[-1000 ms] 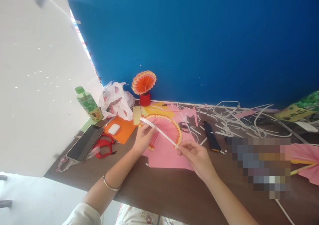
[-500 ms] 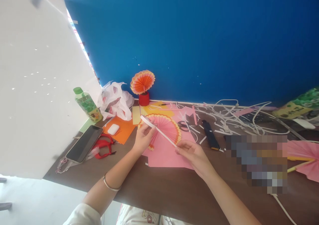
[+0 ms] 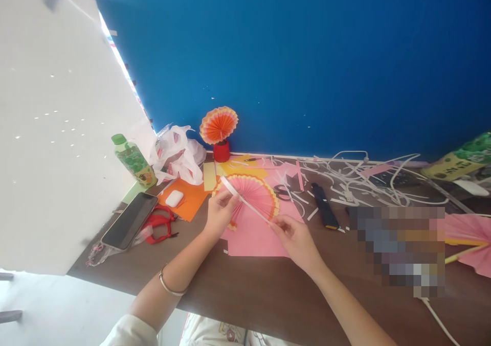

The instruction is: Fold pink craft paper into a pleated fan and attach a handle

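Observation:
My left hand (image 3: 221, 214) is closed around a roll of white tape (image 3: 227, 184), seen partly edge-on. From the roll a narrow strip (image 3: 255, 209) runs down to the right, stretched taut between my hands. Its far end sits in a pinch of my right hand (image 3: 294, 237). Behind and below the strip lies a pleated pink paper fan (image 3: 255, 190) with a yellow and orange scalloped edge. Part of the fan is hidden by my left hand. Under it is a pink paper sheet (image 3: 257, 244) on the brown table (image 3: 230, 290).
At the back, an orange paper rosette (image 3: 219, 124) stands in a red pot (image 3: 221, 152). Scissors (image 3: 283, 191), a black cutter-like tool (image 3: 325, 207) and tangled white cables and strips lie rightward. Leftward are a phone (image 3: 129, 221), an earbud case (image 3: 174, 198) and a bottle (image 3: 134, 162).
The roll in my left hand has turned slightly, and its top end sits a little further right. My right fingers have closed in more tightly at the strip's end. The fan has stayed put.

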`<state>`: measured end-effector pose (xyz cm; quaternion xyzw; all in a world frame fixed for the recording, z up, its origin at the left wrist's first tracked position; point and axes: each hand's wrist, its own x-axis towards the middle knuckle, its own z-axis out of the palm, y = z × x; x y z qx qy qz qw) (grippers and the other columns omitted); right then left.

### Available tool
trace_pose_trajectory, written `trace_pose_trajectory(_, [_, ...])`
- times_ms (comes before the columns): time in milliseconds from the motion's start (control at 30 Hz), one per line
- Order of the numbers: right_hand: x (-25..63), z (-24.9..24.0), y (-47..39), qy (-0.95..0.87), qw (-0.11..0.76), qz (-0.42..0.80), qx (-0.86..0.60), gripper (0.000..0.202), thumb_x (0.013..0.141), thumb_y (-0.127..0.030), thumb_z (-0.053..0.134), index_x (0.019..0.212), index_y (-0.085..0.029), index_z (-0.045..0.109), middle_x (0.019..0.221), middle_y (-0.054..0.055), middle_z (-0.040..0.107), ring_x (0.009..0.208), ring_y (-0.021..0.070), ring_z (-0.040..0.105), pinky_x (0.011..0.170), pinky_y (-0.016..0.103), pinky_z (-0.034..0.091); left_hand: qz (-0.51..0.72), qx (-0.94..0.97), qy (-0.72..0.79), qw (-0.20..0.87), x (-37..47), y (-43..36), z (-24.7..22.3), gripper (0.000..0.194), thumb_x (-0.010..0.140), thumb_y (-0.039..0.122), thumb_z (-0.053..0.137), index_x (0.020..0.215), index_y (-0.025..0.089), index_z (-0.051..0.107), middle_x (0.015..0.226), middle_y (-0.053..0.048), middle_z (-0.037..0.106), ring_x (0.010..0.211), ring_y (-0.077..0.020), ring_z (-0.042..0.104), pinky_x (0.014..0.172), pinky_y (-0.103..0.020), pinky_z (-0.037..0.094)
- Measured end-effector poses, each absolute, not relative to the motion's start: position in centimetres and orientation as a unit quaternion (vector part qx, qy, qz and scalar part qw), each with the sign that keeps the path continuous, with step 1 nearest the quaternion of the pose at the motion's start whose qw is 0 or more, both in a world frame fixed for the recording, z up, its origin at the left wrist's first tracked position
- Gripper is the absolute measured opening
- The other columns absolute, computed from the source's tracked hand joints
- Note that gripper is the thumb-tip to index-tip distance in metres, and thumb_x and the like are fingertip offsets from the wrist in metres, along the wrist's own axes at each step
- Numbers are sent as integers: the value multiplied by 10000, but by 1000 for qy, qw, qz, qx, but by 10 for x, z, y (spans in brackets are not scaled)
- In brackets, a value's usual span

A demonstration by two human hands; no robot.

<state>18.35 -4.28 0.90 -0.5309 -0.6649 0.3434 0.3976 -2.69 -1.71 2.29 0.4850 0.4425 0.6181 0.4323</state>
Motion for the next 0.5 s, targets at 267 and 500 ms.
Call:
trace_pose_trajectory(267, [192, 4, -37, -614, 508, 258, -546, 225, 777, -388, 557, 832, -173, 594, 819, 61, 622, 767, 190, 589, 708, 342, 491, 540, 601, 560, 185, -73, 0, 33, 246, 853, 328, 450, 909, 154, 614, 886, -76, 631, 865, -196, 597, 773, -297, 458])
trace_pose_trajectory(500, [187, -5, -34, -667, 507, 156, -522, 705, 722, -324, 639, 1323, -217, 286, 1255, 146, 365, 962, 208, 547, 794, 398, 494, 145, 646, 747, -66, -61, -3, 14, 406, 781, 108, 387, 1175, 93, 484, 988, -165, 561, 950, -283, 513, 734, -352, 402])
